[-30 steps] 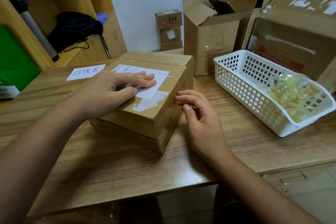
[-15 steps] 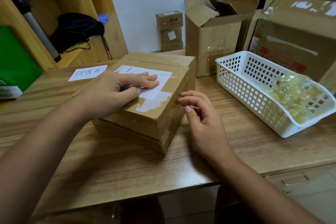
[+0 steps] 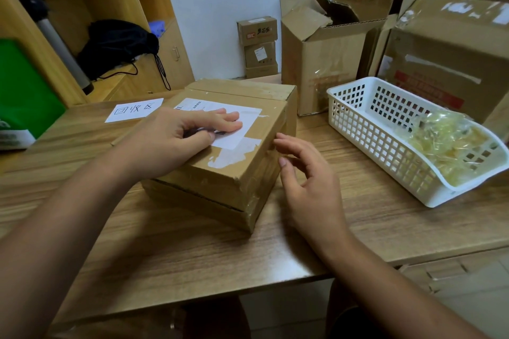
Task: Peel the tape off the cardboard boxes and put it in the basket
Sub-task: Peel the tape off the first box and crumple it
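A closed cardboard box sits tilted on the wooden table, with a white shipping label on top and clear tape over its near corner and seams. My left hand lies on the box top, fingers pressing on the label. My right hand hovers beside the box's right face with its fingers loosely bent, fingertips close to the top edge and holding nothing. To the right stands a white plastic basket; a wad of crumpled yellowish tape lies in it.
An open cardboard box and a large taped box stand behind the basket. Small stacked boxes sit by the wall. A paper sign lies left of the box. A shelf with a black bag is at the left.
My right hand has drawn back a little from the box's top right edge and its fingers have spread. My left hand stays on the label.
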Available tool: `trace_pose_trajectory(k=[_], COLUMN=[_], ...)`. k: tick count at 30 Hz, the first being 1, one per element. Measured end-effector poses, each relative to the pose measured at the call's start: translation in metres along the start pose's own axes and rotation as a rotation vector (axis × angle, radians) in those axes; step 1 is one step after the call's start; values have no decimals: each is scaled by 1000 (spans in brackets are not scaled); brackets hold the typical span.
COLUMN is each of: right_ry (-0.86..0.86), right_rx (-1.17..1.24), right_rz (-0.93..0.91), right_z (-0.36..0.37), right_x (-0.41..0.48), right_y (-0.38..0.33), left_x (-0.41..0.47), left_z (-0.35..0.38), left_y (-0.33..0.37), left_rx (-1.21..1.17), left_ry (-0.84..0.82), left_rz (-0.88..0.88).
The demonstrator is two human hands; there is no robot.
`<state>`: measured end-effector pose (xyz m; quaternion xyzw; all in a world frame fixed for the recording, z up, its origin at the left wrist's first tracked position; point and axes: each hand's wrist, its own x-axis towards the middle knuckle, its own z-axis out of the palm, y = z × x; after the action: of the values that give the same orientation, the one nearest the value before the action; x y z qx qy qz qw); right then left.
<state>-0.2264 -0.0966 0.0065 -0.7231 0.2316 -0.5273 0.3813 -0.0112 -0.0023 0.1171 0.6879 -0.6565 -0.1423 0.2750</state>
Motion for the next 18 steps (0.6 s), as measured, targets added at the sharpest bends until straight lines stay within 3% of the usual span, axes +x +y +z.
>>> trace_pose_trajectory(k=[18], right_ry=[-69], right_rx=[-294], right_rz=[-220], right_z=[-4], right_x=[36], right_y=[4], left_x=[0], left_z=[0], left_y=[0], left_rx=[24], left_ry=[15], left_rz=[-1])
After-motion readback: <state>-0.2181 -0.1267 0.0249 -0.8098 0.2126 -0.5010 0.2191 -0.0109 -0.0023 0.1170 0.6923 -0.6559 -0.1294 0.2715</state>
